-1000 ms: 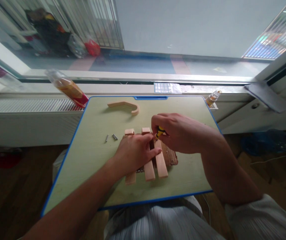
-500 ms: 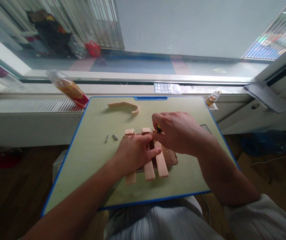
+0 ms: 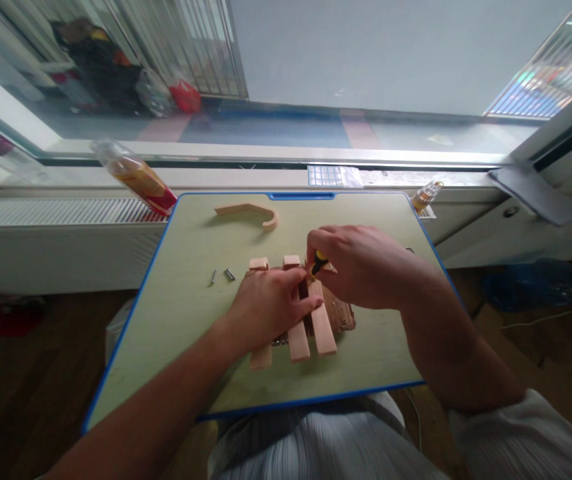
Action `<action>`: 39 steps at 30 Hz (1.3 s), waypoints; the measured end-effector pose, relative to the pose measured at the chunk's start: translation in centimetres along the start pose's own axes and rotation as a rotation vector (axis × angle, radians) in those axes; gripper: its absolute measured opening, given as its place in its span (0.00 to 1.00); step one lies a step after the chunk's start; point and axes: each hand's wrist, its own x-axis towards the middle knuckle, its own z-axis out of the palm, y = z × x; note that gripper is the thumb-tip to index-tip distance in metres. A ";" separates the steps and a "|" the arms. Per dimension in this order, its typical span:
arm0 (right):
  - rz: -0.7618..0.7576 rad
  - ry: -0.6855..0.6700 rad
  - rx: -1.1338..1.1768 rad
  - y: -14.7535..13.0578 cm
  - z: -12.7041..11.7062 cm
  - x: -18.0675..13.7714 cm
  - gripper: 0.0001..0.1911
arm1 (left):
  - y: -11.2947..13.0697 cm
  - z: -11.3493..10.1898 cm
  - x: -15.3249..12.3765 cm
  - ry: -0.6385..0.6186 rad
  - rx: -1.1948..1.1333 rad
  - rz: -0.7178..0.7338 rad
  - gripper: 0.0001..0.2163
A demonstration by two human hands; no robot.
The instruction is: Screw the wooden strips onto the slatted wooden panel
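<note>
My right hand [image 3: 353, 263] is closed around a yellow-and-black screwdriver [image 3: 320, 260], pointed down at the upper part of the right-hand wooden slat [image 3: 323, 327]. The fingers of my left hand [image 3: 269, 303] bear down on the slats, its thumb on the right one and its index finger close to the screwdriver's tip. A middle slat [image 3: 299, 343] and a left slat [image 3: 261, 357] lie alongside, partly covered by that hand. Under the slats is a brown, rough-edged board [image 3: 342, 313]. The screw under the tip cannot be made out.
A curved wooden hook piece [image 3: 253, 212] lies at the back of the blue-edged table [image 3: 166, 333]. Two small metal screws or pins [image 3: 230, 274] rest left of the slats. Bottles [image 3: 139, 177] stand beyond the left corner and near the right one, by the window sill.
My right hand has turned and shifted slightly right, so more of the screwdriver shows. My left hand and the slats stay in place.
</note>
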 end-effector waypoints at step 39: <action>0.002 0.071 0.091 0.2 0.3 0.8 0.07 | 0.0 0.1 -0.1 0.024 -0.009 -0.005 0.13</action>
